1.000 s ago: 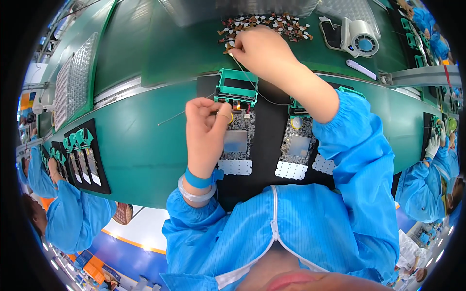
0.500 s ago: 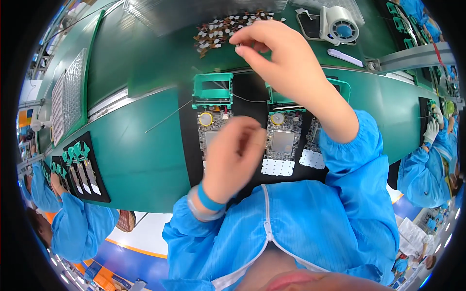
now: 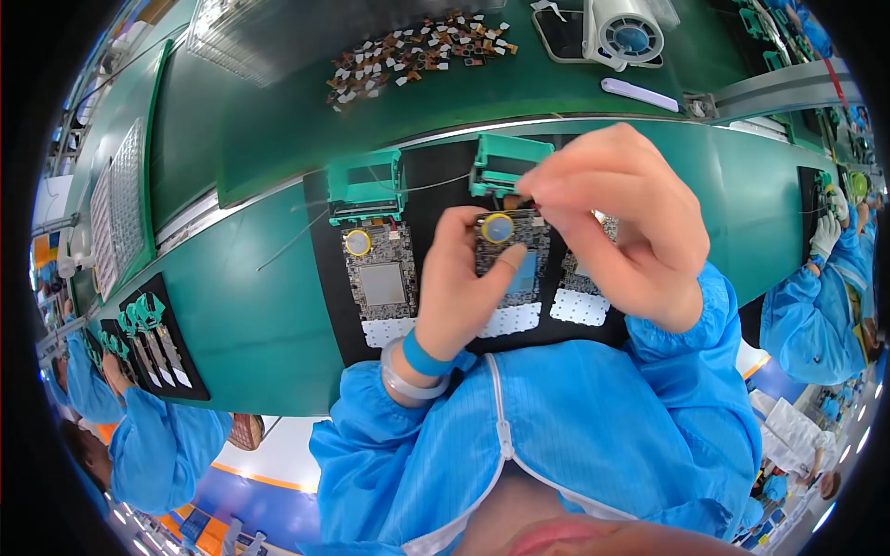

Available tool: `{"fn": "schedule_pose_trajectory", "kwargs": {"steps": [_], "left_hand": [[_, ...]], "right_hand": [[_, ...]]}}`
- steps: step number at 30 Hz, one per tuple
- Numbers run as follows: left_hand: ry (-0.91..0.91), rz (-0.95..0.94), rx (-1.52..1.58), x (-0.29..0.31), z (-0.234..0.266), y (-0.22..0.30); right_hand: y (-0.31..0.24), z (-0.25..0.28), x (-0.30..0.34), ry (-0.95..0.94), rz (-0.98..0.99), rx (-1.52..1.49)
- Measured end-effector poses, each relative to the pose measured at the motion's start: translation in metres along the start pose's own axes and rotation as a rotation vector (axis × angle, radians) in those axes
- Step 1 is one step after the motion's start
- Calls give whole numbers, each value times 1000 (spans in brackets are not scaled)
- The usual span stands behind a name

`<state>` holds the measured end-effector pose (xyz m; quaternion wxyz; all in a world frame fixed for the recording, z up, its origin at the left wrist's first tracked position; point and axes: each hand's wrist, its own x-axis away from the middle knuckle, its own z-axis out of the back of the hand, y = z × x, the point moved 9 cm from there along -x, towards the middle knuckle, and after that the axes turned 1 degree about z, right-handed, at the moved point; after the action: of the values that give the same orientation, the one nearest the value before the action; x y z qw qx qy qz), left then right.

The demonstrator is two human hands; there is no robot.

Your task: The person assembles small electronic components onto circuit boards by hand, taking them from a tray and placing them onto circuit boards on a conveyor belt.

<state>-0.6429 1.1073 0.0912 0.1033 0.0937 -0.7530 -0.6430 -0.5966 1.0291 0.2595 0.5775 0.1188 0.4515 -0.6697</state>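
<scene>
1. The left hand [image 3: 459, 283] lies on the middle circuit board [image 3: 512, 255], its palm over the board's left edge and its thumb bent across the lower half; the fingers are curled and pressing, not spread.
2. The right hand [image 3: 623, 218] hovers just above the upper right corner of the same board, fingertips pinched together on something small and dark at the board's top edge; what it is cannot be told.
3. The middle circuit board rests on a black tray [image 3: 326, 306] on the green surface [image 3: 250, 306]. It carries a round yellow coin cell [image 3: 498, 227] near its top, and a white keypad strip [image 3: 512, 320] sits at its near end.
4. Left of that board, on the same tray, lies a second circuit board [image 3: 382, 273] with its own yellow cell, untouched and just beside the left hand.
5. Right of the middle board, a third board [image 3: 582, 287] is mostly hidden under the right hand.
6. Beyond the middle board stand two green plastic frames [image 3: 366, 185], with thin wires running from them.
7. Farther beyond, well apart, a heap of small brown and white parts [image 3: 413, 56] and a white round fan [image 3: 623, 32] rest on the surface.
8. Far left of the board, another black tray with green pieces [image 3: 153, 343] lies before a person in blue.
</scene>
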Motion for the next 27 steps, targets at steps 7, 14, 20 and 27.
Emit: {"fn": "schedule_pose_trajectory", "kwargs": {"steps": [7,14,20,27], "left_hand": [[86,-3,275,2,23,22],[101,-18,223,5,25,28],[103,-15,208,6,26,29],[92,-18,223,7,23,30]], "right_hand": [[29,-31,10,-163,-168,-147],[32,-40,15,-182,-100,-154],[36,-43,17,-192,-150,-146],[39,-40,17,-174,-170,-147]]}}
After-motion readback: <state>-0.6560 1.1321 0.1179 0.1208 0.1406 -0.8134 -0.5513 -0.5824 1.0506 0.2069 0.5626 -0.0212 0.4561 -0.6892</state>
